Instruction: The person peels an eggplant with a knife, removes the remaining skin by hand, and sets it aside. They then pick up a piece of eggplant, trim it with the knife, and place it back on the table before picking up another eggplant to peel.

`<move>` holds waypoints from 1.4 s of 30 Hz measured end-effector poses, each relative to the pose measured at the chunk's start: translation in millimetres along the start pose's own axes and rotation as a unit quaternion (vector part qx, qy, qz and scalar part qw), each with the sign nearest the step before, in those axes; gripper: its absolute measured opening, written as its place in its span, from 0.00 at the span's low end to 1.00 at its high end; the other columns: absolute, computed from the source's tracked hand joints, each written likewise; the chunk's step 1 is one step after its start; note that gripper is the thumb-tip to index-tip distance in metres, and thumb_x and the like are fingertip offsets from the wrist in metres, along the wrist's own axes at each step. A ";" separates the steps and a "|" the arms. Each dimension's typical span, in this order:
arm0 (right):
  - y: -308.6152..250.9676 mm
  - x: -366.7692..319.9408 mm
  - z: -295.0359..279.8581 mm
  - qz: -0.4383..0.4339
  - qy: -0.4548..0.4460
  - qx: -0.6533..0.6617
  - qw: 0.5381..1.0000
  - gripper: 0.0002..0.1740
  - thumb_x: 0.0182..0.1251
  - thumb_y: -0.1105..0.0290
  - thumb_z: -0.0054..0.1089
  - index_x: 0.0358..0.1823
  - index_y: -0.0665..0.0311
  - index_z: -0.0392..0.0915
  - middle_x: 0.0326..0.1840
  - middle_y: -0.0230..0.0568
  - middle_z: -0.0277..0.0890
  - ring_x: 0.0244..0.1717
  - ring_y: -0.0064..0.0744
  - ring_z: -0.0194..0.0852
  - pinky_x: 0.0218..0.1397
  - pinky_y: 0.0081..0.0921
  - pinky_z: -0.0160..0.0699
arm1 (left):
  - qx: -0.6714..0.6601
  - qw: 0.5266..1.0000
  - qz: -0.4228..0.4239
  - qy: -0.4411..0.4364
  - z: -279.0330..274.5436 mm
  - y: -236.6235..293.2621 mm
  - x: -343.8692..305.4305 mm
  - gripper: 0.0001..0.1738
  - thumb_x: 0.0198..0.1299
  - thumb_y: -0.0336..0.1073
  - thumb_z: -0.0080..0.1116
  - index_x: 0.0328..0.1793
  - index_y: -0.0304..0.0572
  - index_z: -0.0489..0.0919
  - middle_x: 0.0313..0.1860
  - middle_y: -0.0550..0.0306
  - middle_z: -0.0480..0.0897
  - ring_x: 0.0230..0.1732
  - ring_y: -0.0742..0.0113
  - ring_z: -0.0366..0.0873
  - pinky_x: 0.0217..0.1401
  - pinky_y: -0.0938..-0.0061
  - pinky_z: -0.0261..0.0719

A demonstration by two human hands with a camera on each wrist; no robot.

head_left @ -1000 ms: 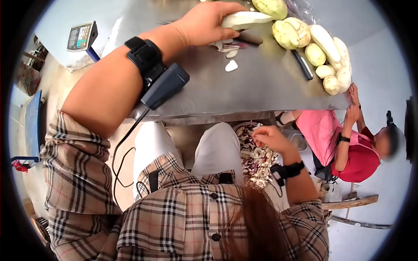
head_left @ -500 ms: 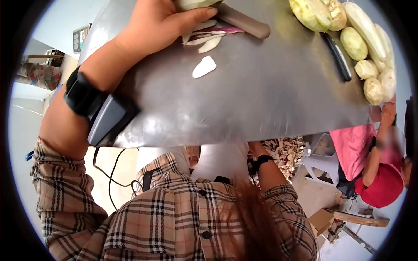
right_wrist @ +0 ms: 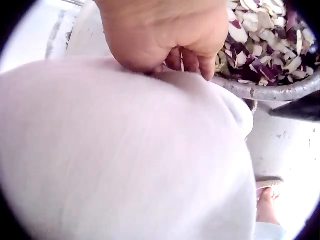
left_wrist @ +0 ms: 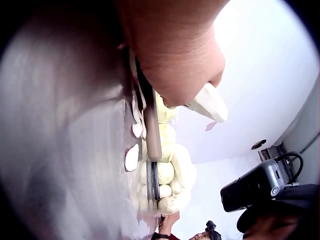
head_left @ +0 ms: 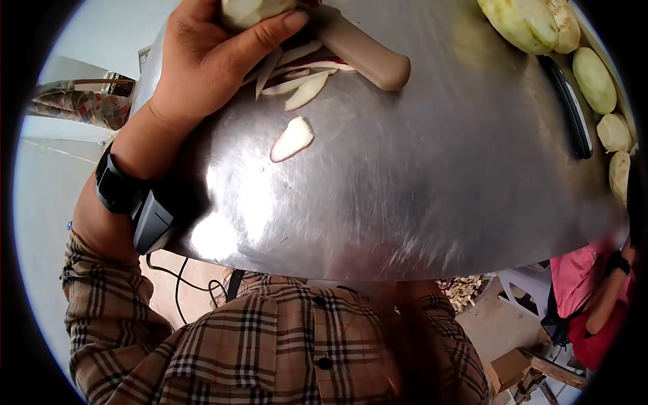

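My left hand [head_left: 202, 64] grips a pale peeled eggplant [head_left: 251, 9] at the top edge of the head view. The eggplant's tapered end [left_wrist: 210, 104] sticks out past the fingers in the left wrist view. Beside the thumb lies a knife with a taupe handle [head_left: 368, 54], its blade mostly hidden behind the hand. Strips of purple-edged peel [head_left: 297, 81] lie under the hand, and one white slice [head_left: 293, 140] lies nearer me. Below the tabletop, my right hand [right_wrist: 167, 37] rests on my white trouser leg [right_wrist: 120, 150], fingers loosely curled; the table hides it in the head view.
The shiny metal table [head_left: 405, 189] carries several peeled eggplants [head_left: 526, 25] at the right, with a black-and-silver tool [head_left: 568, 108] beside them. A metal basin [right_wrist: 270, 91] of purple and white peelings stands by my leg. Another person in pink and red [head_left: 574, 283] is at the right.
My view has come closer over the table, and the left hand with the eggplant now appears farther left. The right hand has gone from above the peelings to my leg under the table.
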State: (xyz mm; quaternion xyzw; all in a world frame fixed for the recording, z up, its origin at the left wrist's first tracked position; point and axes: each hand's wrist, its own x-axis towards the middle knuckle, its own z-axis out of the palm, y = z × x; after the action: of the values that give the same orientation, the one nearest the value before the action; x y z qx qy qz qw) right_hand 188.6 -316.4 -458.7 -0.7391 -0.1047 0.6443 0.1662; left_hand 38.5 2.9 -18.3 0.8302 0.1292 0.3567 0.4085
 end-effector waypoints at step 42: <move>-17.1 -98.9 12.6 0.056 -0.155 0.411 0.897 0.25 0.67 0.53 0.49 0.58 0.61 0.70 0.51 0.39 0.74 0.52 0.36 0.73 0.51 0.35 0.76 | 0.205 0.965 0.149 0.064 -40.4 15.0 -35.2 0.26 0.43 0.31 0.65 0.53 0.47 0.76 0.40 0.52 0.76 0.42 0.50 0.76 0.46 0.63 0.75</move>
State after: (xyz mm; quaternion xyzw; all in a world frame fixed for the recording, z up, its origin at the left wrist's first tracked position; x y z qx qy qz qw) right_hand 162.5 -335.7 -362.9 -0.5007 0.1861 0.7445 0.4005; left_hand -16.0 -0.7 -7.3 0.8815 0.1000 0.4318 0.1626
